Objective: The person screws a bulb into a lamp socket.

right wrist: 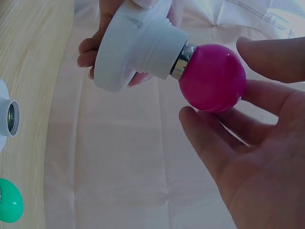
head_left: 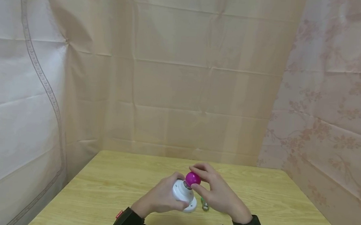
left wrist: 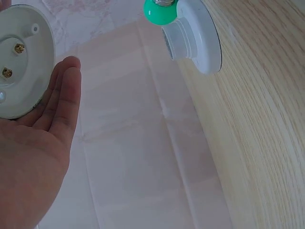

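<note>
My left hand [head_left: 162,196] grips a white lamp holder [head_left: 180,191] by its round base, tilted above the table. The screw cap of a magenta light bulb [right wrist: 214,78] sits part way in the holder's mouth, with a band of metal still showing. Around the bulb's globe are the thumb and fingers of my right hand [head_left: 217,193]. In the left wrist view, the underside of the held base [left wrist: 24,90] shows two brass screws.
A second white lamp holder [head_left: 190,206] stands on the wooden table [head_left: 124,182], below the held one. Next to it lies a green light bulb [right wrist: 10,200] with a metal cap. Cloth curtains [head_left: 183,74] hang behind the table and at both sides.
</note>
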Available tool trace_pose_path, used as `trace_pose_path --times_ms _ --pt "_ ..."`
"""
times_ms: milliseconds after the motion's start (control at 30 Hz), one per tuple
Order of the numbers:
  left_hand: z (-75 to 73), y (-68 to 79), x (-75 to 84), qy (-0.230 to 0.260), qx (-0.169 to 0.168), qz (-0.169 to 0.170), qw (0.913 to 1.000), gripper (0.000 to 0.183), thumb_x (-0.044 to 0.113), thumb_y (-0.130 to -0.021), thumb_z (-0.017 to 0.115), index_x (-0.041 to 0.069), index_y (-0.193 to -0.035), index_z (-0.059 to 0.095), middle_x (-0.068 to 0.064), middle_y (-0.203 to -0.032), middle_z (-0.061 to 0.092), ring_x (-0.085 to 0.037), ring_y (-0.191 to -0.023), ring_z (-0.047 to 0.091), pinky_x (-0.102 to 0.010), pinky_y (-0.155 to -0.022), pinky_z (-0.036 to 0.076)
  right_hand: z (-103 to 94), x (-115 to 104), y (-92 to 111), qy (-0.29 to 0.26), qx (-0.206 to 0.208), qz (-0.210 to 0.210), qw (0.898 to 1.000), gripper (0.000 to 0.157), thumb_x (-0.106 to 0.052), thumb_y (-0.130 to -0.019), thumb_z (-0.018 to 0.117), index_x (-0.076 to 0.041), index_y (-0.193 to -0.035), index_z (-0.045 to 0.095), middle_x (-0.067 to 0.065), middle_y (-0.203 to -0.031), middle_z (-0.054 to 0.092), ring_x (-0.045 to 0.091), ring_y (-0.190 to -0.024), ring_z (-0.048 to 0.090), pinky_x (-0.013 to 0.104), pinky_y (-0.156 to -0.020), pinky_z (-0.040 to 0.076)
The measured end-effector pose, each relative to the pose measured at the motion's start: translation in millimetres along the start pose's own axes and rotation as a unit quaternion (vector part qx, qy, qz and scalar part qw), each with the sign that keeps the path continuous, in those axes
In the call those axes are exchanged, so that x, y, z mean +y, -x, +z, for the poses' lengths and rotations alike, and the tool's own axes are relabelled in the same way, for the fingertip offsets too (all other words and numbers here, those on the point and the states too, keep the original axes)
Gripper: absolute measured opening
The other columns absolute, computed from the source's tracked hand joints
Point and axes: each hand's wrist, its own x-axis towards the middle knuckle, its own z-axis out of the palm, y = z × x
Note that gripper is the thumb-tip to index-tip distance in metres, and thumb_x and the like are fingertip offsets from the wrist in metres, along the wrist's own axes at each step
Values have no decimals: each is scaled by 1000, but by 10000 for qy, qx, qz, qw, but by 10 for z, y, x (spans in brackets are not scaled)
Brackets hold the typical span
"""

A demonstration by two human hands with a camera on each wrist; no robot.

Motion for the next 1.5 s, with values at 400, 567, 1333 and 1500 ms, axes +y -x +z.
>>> trace_pose_path --times_ms 400,567,1333,1500 --pt "-7 -10 19 -15 2 -123 9999 64 44 -68 74 22 -117 41 6 -95 56 -10 -78 56 -29 -63 48 -39 -7 -1 -744 -268 -180 9967 50 2 -86 57 -25 -127 48 -4 -127 45 14 -111 47 34 -89 42" --pt "-6 -10 26 13 -1 -126 9999 64 43 -67 74 22 -117 41 5 -95 56 -10 -78 56 -29 -63 48 -40 8 -3 -746 -227 -189 9968 47 -2 -86 58 -24 -126 49 -4 -124 48 14 -109 49 34 -87 44" --pt "-1 -6 41 55 -113 -192 9997 66 43 -68 74 19 -119 41 5 -96 56 -9 -79 55 -28 -63 49 -27 12 -6 -239 48 75 9997 40 -30 -89 59 -20 -127 51 -2 -126 50 16 -111 47 40 -87 44" --pt "-1 4 28 99 -82 -163 9998 65 43 -68 74 18 -119 41 5 -95 56 -9 -77 56 -28 -62 49 -31 28 -8 -599 -223 -34 9980 43 -19 -90 57 -20 -132 46 -5 -130 47 14 -114 46 39 -90 41"
